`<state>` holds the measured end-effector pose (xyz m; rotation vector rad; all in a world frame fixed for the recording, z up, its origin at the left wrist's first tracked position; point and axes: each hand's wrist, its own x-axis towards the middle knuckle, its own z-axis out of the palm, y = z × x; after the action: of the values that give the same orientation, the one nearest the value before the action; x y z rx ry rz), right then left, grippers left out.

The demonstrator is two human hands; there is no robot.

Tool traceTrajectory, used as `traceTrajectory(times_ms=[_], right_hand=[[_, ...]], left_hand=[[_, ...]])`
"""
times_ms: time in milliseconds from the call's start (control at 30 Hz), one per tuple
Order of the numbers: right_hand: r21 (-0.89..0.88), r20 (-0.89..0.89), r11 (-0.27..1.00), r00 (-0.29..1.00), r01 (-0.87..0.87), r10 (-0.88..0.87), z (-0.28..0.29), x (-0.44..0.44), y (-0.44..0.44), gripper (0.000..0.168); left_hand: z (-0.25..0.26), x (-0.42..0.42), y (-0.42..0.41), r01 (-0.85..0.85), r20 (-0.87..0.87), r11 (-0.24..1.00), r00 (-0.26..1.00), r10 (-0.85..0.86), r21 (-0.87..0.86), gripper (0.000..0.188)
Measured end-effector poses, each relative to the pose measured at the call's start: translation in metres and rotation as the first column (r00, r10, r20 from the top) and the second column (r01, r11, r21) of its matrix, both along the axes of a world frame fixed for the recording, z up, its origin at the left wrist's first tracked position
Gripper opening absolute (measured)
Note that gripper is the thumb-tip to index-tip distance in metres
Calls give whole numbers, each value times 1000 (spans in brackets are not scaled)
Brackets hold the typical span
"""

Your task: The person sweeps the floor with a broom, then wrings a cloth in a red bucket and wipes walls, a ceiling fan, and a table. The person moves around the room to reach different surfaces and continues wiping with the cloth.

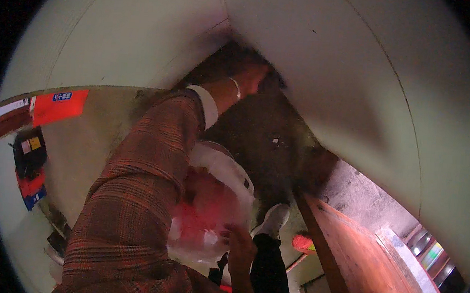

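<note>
My left arm, in a plaid sleeve (134, 188) with a white cuff, stretches forward into a dark corner. There my left hand (256, 76) is blurred, low by the dark floor (256, 140); its fingers and anything in them cannot be made out. A thin band circles that wrist. Under the forearm stands a white bucket (239, 175), partly hidden by the sleeve, with something red (210, 202) inside that is too blurred to name. My right hand (241, 245) has its fingers curled over the bucket's near right edge.
Pale walls (365, 94) close in on both sides of the corner. A wooden panel (359, 245) rises at right, beside a red-headed broom (304, 243). My shoe (274, 220) is near the bucket. At left are a red sheet (60, 103) and a black bag (30, 156).
</note>
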<state>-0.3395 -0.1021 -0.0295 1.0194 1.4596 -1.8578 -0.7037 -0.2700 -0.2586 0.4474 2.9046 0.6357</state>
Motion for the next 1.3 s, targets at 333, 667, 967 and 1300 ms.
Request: traceTrajectory(times_ms=[333,667,967,1300], right_hand=[[12,-14,997,997,-77,77,-2,-16,-16,22],[76,-166,979,966,-190,200,9,-4,-18,22],[359,-492,879,737,-312,463,34,-86,-59,27],[255,-741,652,289,-714,606,101,-102,-166,72]], left_hand=[[103,-21,-84,112,-136,750,956,-261,-652,38],[141,136,-177,212,283,819,957,-64,-533,37],[304,277,-218,-869,798,121,490,351,480,37],[339,338,-128,-682,815,-463,546,192,566,51]])
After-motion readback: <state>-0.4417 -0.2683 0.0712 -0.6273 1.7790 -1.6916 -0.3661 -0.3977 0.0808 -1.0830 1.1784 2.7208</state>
